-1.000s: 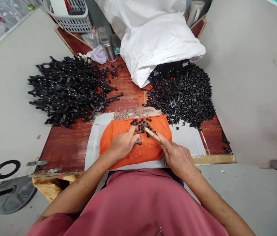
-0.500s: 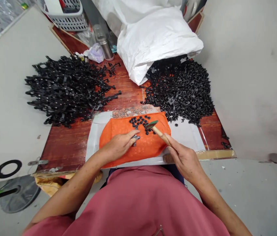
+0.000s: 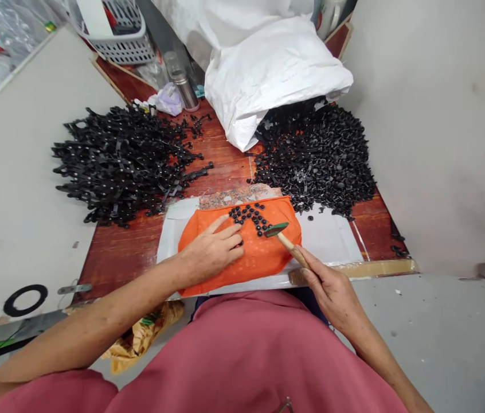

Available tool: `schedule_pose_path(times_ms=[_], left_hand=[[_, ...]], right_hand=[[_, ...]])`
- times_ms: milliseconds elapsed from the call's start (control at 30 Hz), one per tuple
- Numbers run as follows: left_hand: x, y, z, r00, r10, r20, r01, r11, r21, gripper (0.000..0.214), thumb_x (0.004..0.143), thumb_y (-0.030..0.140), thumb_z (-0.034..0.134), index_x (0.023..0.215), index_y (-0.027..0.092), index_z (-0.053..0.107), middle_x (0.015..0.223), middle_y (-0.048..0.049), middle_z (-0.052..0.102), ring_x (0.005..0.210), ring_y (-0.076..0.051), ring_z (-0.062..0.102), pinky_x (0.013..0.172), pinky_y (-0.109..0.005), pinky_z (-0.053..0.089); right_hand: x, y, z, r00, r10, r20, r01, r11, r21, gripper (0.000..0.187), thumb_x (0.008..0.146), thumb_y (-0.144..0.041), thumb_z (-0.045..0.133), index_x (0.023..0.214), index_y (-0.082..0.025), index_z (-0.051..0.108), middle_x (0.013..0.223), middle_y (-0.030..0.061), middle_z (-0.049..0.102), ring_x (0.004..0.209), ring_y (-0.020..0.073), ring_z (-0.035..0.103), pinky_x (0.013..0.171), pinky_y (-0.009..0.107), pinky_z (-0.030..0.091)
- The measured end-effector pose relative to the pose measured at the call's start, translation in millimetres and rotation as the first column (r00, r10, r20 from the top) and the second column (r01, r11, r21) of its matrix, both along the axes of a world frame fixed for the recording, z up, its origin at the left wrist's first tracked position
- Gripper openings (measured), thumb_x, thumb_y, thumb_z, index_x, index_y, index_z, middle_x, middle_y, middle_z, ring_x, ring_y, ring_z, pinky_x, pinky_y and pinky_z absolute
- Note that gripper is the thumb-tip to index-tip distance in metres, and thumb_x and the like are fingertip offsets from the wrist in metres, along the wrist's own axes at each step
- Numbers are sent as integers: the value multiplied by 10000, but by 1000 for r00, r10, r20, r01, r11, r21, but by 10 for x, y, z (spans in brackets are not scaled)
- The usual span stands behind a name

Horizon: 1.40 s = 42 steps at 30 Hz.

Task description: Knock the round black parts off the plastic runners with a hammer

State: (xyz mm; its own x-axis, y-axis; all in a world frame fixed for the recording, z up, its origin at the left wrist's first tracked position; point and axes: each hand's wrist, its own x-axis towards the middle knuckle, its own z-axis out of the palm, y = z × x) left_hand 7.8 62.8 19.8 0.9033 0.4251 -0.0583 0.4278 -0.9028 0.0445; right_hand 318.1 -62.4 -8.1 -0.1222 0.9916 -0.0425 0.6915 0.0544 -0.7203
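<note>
My left hand [image 3: 211,251] lies over an orange cloth [image 3: 263,255] with its fingers stretched out and slightly apart. A bit of a small black part [image 3: 241,243] shows by its fingertips; the rest is hidden under the hand. Several round black caps [image 3: 249,213] lie loose on the cloth just beyond those fingers. My right hand [image 3: 331,289] is closed around the wooden handle of a small hammer [image 3: 293,248]. The hammer's green head hovers over or rests on the right part of the cloth, beside the caps; which of the two I cannot tell.
To the left is a heap of black strap-like pieces [image 3: 117,166]. On the right, a pile of black caps [image 3: 324,160] spills from a white sack [image 3: 272,74]. Behind stand a steel flask [image 3: 186,92] and a grey basket [image 3: 124,49]. A white board [image 3: 331,235] lies under the cloth.
My left hand has opened from a pinch on a small black metal-studded piece and spread over it. The hammer has shifted slightly right and down, away from the caps.
</note>
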Motion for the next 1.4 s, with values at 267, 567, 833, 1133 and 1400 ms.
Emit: schedule_pose_path(times_ms=[267,567,833,1133,1400], left_hand=[[-165,-111,-234,962,270,33,-272,961,50,320,999,503,555,962,216,691,970,-71,607,912,-221,601,983,-443,510],[-410,-105,-74,688,719,97,-672,683,-286,408,1056,385,406,1438,290,516,1584,-98,357,1268,-258,601,1065,-393,524],[-698,-102,-156,887,461,-12,-436,830,-347,222,994,258,534,988,240,755,1492,-83,480,1099,-202,639,923,-304,535],[-623,-108,-110,885,465,20,-465,882,72,153,989,317,583,953,254,718,1241,-84,687,1087,-286,576,1033,-520,394],[-222,114,-80,771,612,179,-559,783,-272,368,1063,335,347,833,207,604,846,-56,662,866,-227,600,861,-377,424]], right_hand=[[39,-18,-59,1000,-23,-17,23,1000,6,490,1071,-321,439,1554,-274,503,1435,54,662,1210,229,706,1016,366,573],[49,-49,-109,999,-38,-25,36,997,-64,491,1078,-362,416,1548,-262,512,1423,51,672,1210,232,705,1010,360,568],[50,-73,-152,999,-38,-20,36,994,-100,492,1069,-372,422,1537,-262,525,1424,40,670,1233,234,693,1003,363,572],[18,-70,-131,999,-31,-26,29,996,-83,491,1071,-359,427,1538,-248,530,1343,70,727,1168,232,726,959,342,585],[-44,-30,-141,999,-11,-52,7,996,-90,490,1068,-370,441,1539,-266,529,1350,40,726,1121,209,740,950,315,578]])
